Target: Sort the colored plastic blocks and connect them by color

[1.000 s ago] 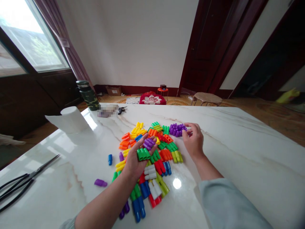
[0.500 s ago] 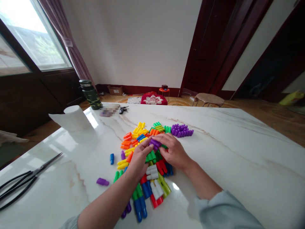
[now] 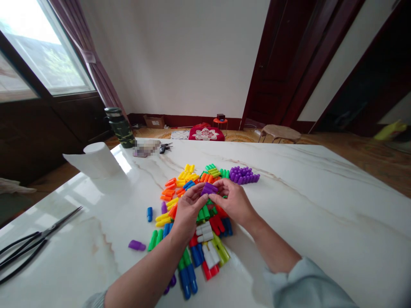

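Observation:
A heap of coloured plastic peg blocks [image 3: 195, 205] lies in the middle of a white marble table [image 3: 305, 205]. Both hands meet over the heap and pinch one purple block [image 3: 209, 188] between them. My left hand [image 3: 188, 211] grips it from the left with its fingertips. My right hand [image 3: 233, 201] grips it from the right. A green block [image 3: 203, 212] sits under my left palm; I cannot tell whether it is held. A cluster of joined purple blocks [image 3: 244, 175] lies just beyond my right hand.
A loose purple block [image 3: 136, 245] and a blue one [image 3: 149, 214] lie left of the heap. Long black scissors [image 3: 35, 244] rest near the left edge. A paper roll [image 3: 96, 159], a camouflage bottle [image 3: 121, 127] and keys [image 3: 164, 148] stand at the far left.
My right hand came back from the purple cluster to meet my left hand. The purple block that lay on my open left palm is now pinched by both hands and lifted slightly.

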Action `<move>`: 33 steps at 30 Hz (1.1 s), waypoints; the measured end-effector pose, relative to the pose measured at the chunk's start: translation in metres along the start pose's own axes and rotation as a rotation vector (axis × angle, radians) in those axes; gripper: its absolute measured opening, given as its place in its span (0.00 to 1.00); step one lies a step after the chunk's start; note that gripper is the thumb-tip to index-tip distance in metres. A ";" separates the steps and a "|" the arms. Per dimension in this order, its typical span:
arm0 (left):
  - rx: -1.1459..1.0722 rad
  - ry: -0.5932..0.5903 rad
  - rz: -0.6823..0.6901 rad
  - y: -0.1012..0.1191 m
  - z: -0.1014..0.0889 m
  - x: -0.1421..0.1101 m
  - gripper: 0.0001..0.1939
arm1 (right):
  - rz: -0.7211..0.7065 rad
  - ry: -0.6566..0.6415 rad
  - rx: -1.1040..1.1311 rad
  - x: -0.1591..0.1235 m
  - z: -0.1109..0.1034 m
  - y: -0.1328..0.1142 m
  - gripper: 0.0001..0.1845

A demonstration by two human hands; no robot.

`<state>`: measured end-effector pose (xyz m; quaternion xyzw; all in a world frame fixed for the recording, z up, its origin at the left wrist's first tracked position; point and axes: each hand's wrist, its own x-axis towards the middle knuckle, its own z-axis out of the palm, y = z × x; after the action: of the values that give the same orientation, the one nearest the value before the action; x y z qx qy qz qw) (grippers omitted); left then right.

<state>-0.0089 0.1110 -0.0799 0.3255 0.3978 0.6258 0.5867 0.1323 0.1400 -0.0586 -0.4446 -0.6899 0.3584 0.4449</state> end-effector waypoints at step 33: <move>0.118 0.064 0.071 -0.004 -0.005 0.004 0.20 | 0.270 0.347 -0.773 0.022 -0.071 0.040 0.14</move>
<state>-0.0122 0.1147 -0.0864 0.3535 0.4406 0.6317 0.5309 0.2055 0.1818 -0.0630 -0.7180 -0.6241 0.0489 0.3044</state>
